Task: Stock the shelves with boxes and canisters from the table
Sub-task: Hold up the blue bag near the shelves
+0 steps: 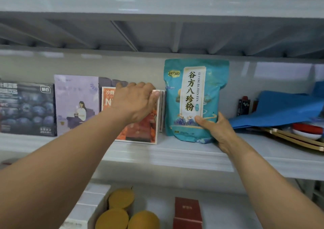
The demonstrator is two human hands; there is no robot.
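Observation:
On the middle shelf (184, 155), my left hand (135, 102) grips the top of an orange and white box (140, 128) that stands upright, fingers curled over its upper edge. My right hand (217, 130) holds the lower right corner of a teal pouch (194, 97) with Chinese print, standing upright just right of the box. Left of the box stand a lilac box (75, 104) and a dark blueberry box (26, 109). On the shelf below are three yellow-lidded canisters (121, 211) and a red box (187, 213).
A blue cloth (280, 109), wooden trays (298, 139) and a red and white bowl (306, 130) fill the right end of the middle shelf. A small dark box (243, 106) stands behind them. White boxes (87, 207) sit lower left. The upper shelf's underside (157, 34) hangs close above.

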